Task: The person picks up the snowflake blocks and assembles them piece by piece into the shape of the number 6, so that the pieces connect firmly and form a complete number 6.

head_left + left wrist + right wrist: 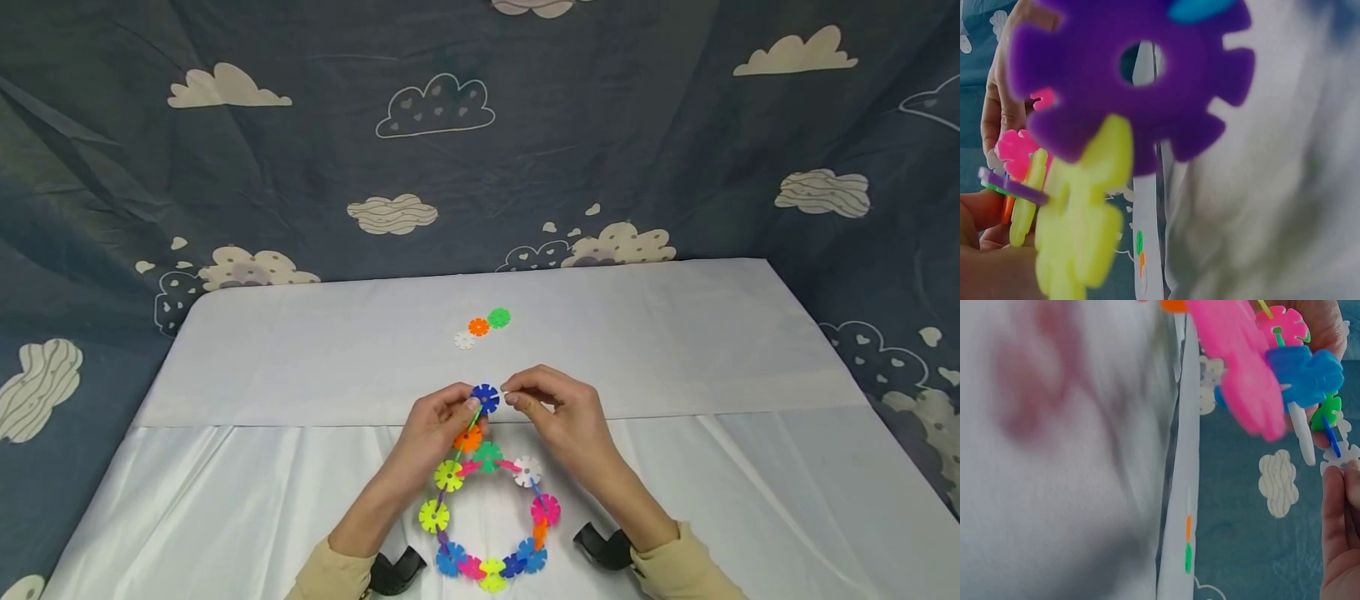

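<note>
A ring-shaped chain of colourful notched plastic discs (433,518) hangs below my hands in the head view. My left hand (435,425) pinches its upper end, close to a dark blue disc (492,393) and a green disc seen edge-on. Facing it from the right, my right hand (562,410) pinches a white notched disc (1335,464) between thumb and fingertips. In the right wrist view that white disc meets or nearly meets the blue one, which shows edge-on. Purple and yellow discs (1191,106) of the chain loom large in the left wrist view.
Beyond the hands, a green disc (499,317), an orange disc (478,327) and a white disc (464,341) lie in a slanting row on the white-covered table (300,358). A dark curtain (450,183) with cloud prints hangs behind. Black curved pieces (603,550) sit by both wrists.
</note>
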A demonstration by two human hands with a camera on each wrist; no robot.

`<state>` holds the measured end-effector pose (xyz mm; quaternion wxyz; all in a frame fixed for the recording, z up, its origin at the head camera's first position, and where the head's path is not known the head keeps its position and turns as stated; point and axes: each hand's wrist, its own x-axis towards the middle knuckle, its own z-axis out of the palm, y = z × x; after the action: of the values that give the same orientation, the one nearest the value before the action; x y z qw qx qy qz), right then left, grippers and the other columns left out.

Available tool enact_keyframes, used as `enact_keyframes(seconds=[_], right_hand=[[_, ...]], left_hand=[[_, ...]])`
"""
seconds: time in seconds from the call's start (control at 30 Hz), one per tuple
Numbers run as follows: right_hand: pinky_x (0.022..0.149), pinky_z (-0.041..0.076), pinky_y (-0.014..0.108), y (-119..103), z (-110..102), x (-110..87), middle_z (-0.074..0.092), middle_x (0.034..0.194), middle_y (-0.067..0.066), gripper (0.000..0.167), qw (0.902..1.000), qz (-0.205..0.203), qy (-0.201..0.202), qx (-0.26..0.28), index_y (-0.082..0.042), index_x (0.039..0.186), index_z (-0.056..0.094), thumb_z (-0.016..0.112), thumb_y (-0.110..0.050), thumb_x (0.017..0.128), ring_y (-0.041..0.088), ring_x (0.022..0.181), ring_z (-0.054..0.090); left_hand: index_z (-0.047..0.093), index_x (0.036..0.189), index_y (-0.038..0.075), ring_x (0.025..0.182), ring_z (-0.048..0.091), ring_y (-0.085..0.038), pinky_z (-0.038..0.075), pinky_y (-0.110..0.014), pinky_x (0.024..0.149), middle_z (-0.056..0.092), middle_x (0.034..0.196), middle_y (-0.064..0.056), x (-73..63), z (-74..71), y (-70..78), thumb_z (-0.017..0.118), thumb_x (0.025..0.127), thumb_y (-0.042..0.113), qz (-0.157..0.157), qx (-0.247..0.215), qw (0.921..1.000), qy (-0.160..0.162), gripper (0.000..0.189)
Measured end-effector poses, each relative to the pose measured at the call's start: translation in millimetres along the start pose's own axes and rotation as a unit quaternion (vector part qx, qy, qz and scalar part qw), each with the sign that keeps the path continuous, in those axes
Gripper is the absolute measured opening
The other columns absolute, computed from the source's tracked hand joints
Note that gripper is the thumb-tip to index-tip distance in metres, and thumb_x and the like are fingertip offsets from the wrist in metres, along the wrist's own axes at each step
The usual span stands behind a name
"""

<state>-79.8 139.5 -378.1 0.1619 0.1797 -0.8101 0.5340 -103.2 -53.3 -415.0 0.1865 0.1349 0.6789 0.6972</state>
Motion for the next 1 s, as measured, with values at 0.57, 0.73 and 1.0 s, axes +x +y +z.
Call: enact_keyframes(seconds=[0.57,0.73,1.0], right_hand=[[0.079,0.054,0.027,57,-16,4.2,0.067,0.118,0.003,0.03,0.9906,0.133,-0.026,0.015,-0.015,0.125,0.066,0.065,-0.011,0.096,0.019,0.095,0.064],[0.077,0.054,0.032,72,-20,26.3,0.068,0.116,0.008,0.029,0.9851,0.142,-0.096,-0.012,-0.007,0.124,0.066,0.062,-0.007,0.096,0.027,0.092,0.066],[0.084,0.052,0.039,111,-18,93.6,0.069,0.112,0.011,0.03,0.966,0.131,-0.192,-0.114,-0.003,0.126,0.064,0.061,-0.007,0.096,0.026,0.102,0.062]], left_hand=[[0.06,0.107,0.002,0.093,0.06,-0.027,0.047,-0.035,0.09,0.064,0.104,-0.025,4.8,-7.6,-0.9,0.048,0.105,0.017,-0.015,0.003,0.9989,0.044,0.02],[0.057,0.113,0.001,0.104,0.059,-0.034,0.048,-0.035,0.094,0.066,0.108,-0.023,5.0,-10.6,-0.9,0.05,0.104,0.016,-0.018,-0.019,0.9987,0.044,0.019],[0.057,0.107,0.001,0.089,0.06,-0.026,0.049,-0.034,0.085,0.067,0.096,-0.017,6.1,-12.3,0.5,0.05,0.104,0.016,-0.022,-0.035,0.9977,0.054,0.017]])
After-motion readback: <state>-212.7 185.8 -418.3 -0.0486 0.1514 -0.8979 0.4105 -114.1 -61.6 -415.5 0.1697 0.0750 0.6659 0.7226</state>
